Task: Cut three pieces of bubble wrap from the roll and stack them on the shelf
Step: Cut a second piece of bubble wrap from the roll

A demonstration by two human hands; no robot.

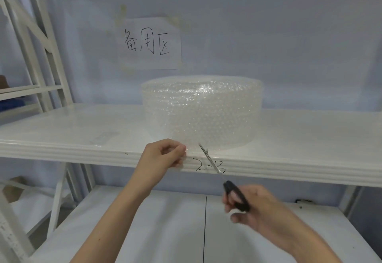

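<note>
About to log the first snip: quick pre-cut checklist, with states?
1. Left hand pinches the loose bubble wrap edge: ok.
2. Right hand grips the scissors by the black handles: ok.
3. Blade tips at the wrap edge: ok.
4. Blades open wide enough to bite: cannot tell.
5. Roll upright on the shelf: ok.
6. Cut pieces already stacked: none visible.

Right hand point(251, 208): motion-blurred; fingers in black scissor handles point(237, 195) indistinct.
Scissor blades: thin, blurred; open vs closed n/a.
Loose end of clear bubble-wrap roll point(203, 111): edge under left hand point(164, 155) hard to trace vs white shelf point(62, 138).
Forearms: cut off at bottom edge.
Brown object point(3, 81), far left: cropped, unidentifiable.
</note>
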